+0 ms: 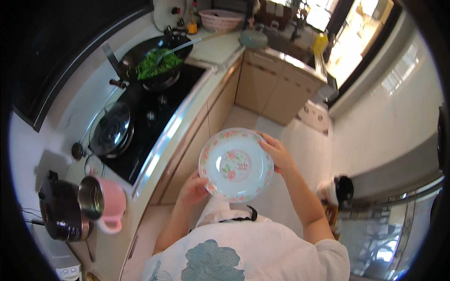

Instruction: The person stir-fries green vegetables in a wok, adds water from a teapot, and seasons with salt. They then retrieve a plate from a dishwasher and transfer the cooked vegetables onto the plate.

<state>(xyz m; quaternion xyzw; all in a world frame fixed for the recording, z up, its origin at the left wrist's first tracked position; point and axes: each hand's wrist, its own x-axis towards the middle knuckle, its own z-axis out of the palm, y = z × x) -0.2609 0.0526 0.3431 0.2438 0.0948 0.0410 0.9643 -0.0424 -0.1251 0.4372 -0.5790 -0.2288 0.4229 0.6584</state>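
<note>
A white plate with a pink floral rim (236,165) is held in front of my body, its inner face towards the camera. My left hand (194,188) grips its lower left edge, and my right hand (276,151) grips its upper right edge. Left of the plate runs the counter with a black gas hob (154,109). A dark wok (132,58) stands on the far burner, with cooked green vegetables (158,65) and a metal utensil (181,46) in it. A glass lid (111,128) lies over the near burner.
At the counter's near end are a pink pot (111,198) and a dark rice cooker (61,210). A pink basket (221,21) and a round greenish lidded vessel (254,38) stand at the far corner beside the sink (286,44). A bin-like container (328,191) is at the right.
</note>
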